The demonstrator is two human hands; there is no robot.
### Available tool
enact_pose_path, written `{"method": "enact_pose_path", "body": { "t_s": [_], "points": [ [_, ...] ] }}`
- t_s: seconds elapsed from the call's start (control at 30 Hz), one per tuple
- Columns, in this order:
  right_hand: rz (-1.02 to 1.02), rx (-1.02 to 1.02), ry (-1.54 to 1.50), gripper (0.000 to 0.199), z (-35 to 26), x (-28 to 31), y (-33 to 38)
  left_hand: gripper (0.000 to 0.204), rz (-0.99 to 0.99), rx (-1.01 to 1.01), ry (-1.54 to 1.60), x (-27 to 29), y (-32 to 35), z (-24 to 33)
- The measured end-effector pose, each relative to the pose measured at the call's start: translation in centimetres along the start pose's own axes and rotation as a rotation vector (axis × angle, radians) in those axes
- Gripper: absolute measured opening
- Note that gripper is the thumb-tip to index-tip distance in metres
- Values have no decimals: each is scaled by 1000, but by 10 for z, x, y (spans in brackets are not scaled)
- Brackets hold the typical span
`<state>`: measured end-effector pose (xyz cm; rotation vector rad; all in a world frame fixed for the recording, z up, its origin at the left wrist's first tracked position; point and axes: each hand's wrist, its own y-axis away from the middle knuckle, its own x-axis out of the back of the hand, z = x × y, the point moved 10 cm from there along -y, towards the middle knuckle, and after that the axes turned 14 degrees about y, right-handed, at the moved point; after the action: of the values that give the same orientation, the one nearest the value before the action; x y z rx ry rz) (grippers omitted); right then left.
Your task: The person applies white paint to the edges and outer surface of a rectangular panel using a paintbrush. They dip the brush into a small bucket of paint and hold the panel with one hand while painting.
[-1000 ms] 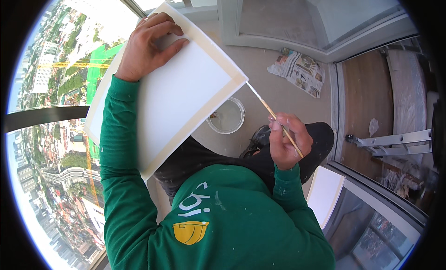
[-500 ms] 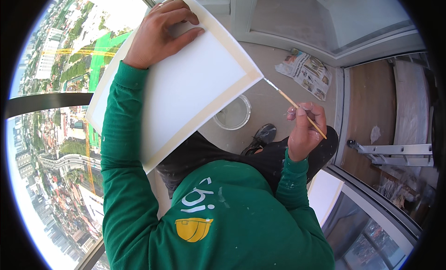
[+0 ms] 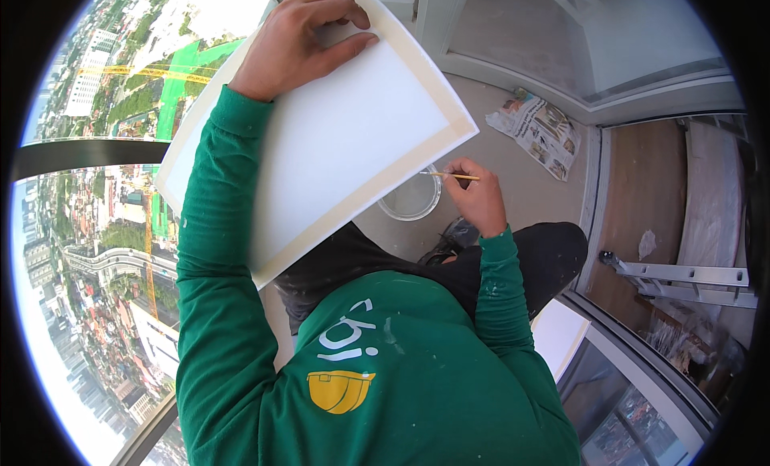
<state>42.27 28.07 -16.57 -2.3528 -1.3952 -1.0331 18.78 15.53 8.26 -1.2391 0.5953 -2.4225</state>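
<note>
My left hand [image 3: 295, 42] grips the far edge of a large white board [image 3: 337, 137] with a cream border, held tilted in front of me. My right hand [image 3: 477, 197] holds a thin wooden-handled brush [image 3: 449, 176], its tip over a round clear plastic container [image 3: 411, 197] with pale liquid on the concrete floor. The brush tip lies close under the board's lower right corner. My green sleeves and dark trousers fill the lower middle.
A crumpled newspaper [image 3: 539, 131] lies on the floor at the right. A glass wall on the left [image 3: 88, 225] looks down on a city far below. A metal ladder [image 3: 682, 273] lies at right. A white panel [image 3: 561, 334] leans by my right side.
My right hand has drawn the brush away from the board's right edge and down to the container. The board has stayed in my left hand, shifting slightly up in view.
</note>
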Motion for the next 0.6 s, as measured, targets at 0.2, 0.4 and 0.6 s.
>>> {"method": "enact_pose_path", "body": {
  "t_s": [0.2, 0.4, 0.6],
  "points": [
    [2, 14, 71, 21, 12, -8, -3, 15, 27, 0, 24, -1, 0, -5],
    [-6, -22, 87, 22, 19, -12, -3, 18, 38, -8, 15, -1, -2, -5],
    [-65, -29, -421, 22, 13, -17, -2, 14, 79, 66, -84, -5, 3, -5]
  ]
}}
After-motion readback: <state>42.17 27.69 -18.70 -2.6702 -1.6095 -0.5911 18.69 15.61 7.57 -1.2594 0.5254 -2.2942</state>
